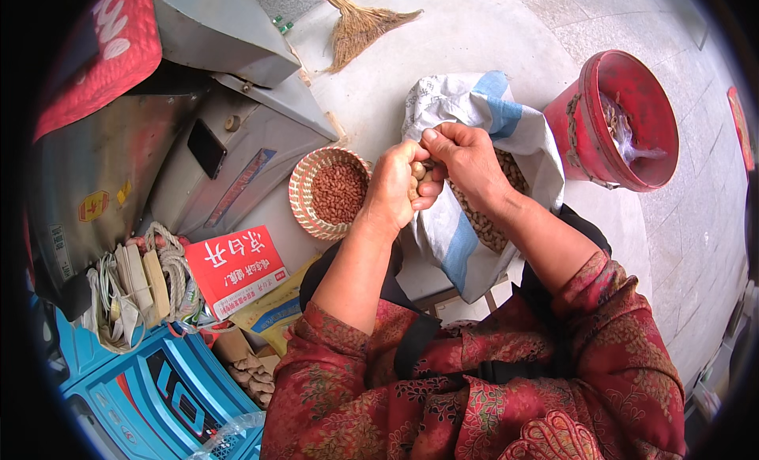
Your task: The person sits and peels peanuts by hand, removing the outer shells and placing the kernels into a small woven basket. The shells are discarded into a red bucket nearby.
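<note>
Several unshelled peanuts (417,178) lie in my left hand (396,184), its fingers curled around them. My right hand (465,157) meets it at the fingertips, thumb and forefinger pinched together; whatever is between them is hidden. Beneath both hands, a white and blue woven sack (536,142) stands with its mouth spread, holding many peanuts in their shells (489,231). Left of my left hand is a woven basket (300,190) of shelled reddish peanut kernels (338,193).
At the right stands a red bucket (569,122) with a plastic bag and debris inside. A straw broom (362,30) lies beyond the sack. On the left are a metal machine with a black phone (206,148), a red box (234,264), coiled rope (173,276) and a blue plastic case (154,400).
</note>
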The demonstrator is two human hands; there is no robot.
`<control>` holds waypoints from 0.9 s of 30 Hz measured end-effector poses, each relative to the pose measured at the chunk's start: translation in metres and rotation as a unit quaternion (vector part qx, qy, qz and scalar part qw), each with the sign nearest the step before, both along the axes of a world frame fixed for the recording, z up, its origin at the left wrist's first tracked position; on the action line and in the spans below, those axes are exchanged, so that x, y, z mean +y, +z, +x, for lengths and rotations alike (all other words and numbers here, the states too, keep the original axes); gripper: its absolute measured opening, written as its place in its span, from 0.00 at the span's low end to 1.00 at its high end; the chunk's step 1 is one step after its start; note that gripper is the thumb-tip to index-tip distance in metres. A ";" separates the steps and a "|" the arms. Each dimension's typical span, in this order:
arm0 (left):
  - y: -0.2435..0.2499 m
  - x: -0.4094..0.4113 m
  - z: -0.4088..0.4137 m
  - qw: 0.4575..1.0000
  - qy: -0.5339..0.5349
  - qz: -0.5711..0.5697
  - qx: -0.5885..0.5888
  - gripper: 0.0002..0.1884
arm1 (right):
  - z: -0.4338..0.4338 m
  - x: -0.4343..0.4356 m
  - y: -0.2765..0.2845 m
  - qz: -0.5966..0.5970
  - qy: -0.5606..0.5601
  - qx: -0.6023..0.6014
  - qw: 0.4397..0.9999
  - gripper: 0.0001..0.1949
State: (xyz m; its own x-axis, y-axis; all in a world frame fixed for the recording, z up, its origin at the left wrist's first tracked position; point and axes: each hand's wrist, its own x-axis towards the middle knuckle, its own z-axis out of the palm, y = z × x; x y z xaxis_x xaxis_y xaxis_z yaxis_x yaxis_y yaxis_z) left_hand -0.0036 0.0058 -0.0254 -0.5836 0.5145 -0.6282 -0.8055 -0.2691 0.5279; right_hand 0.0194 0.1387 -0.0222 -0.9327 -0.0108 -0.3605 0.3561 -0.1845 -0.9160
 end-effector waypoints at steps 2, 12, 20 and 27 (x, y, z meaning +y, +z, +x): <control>0.002 -0.003 -0.004 0.999 -0.001 0.041 -0.008 0.11 | -0.005 0.003 0.003 0.014 0.013 0.018 1.000 0.13; 0.010 -0.017 -0.011 0.981 0.021 0.193 0.026 0.08 | -0.014 0.021 0.014 -0.057 0.134 0.070 0.987 0.12; 0.021 -0.010 -0.006 0.989 0.030 -0.047 0.140 0.15 | -0.013 0.021 0.014 0.104 0.064 0.259 0.958 0.13; 0.035 -0.006 -0.001 0.965 0.000 -0.077 0.250 0.23 | -0.013 0.024 0.013 0.106 0.042 0.170 0.979 0.12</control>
